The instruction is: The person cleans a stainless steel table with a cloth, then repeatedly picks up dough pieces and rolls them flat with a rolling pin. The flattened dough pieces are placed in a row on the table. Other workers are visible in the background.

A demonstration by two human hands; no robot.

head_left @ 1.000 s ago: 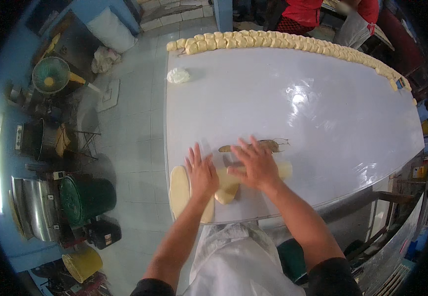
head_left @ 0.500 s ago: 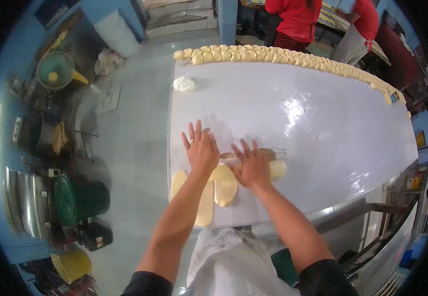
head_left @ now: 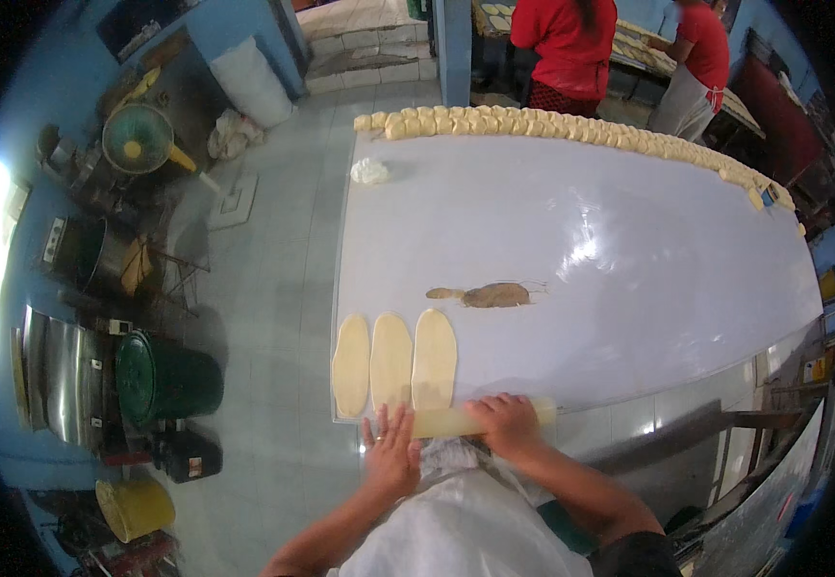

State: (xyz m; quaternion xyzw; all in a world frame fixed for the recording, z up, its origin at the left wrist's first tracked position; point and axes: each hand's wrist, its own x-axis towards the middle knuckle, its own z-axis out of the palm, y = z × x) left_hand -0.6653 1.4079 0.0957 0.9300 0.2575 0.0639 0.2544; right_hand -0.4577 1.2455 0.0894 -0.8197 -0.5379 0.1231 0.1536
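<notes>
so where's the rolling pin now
Head view, lower centre: the rolling pin is at the near edge of the table, under the right hand, below the rightmost flattened dough.

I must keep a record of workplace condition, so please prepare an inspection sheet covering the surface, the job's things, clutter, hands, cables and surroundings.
Surface: pale glossy table, with a damaged-looking brown patch.
Job's things: three flat dough pieces side by side at the near left corner; pale yellow roller at the near edge; dough balls lined along the far edge.
Clutter: white lump near the far left corner, material unclear.
Left hand: fingers spread, at the roller's left end.
Right hand: over the roller, toward its right end; grip unclear.
Cables: nothing seen.
Surroundings: fan, green bin and yellow bucket at left; two people in red tops beyond the table.
</notes>
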